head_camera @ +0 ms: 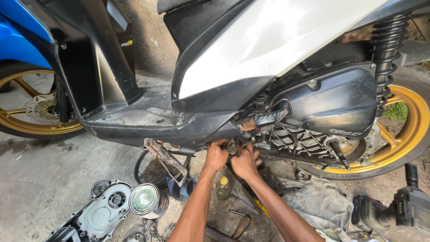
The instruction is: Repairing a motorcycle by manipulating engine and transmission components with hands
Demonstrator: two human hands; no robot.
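Note:
A white and black scooter (pixel 251 49) stands side-on in front of me, with gold wheels. Both my arms reach under its belly, just ahead of the black engine cover (pixel 331 103). My left hand (pixel 217 155) grips the lower edge of the engine case by the footboard. My right hand (pixel 245 160) is closed right beside it, fingers curled around a part under the case; what it holds is hidden by the fingers. A rusty kick lever (pixel 264 120) sticks out just above both hands.
On the concrete floor lie a removed grey crankcase cover (pixel 101 210), a round pulley (pixel 144 198), a small bottle of yellowish oil (pixel 223 187), a hammer (pixel 239 224), a dirty rag (pixel 320 201) and a black impact wrench (pixel 398 210). The rusty side stand (pixel 165 157) hangs left of my hands.

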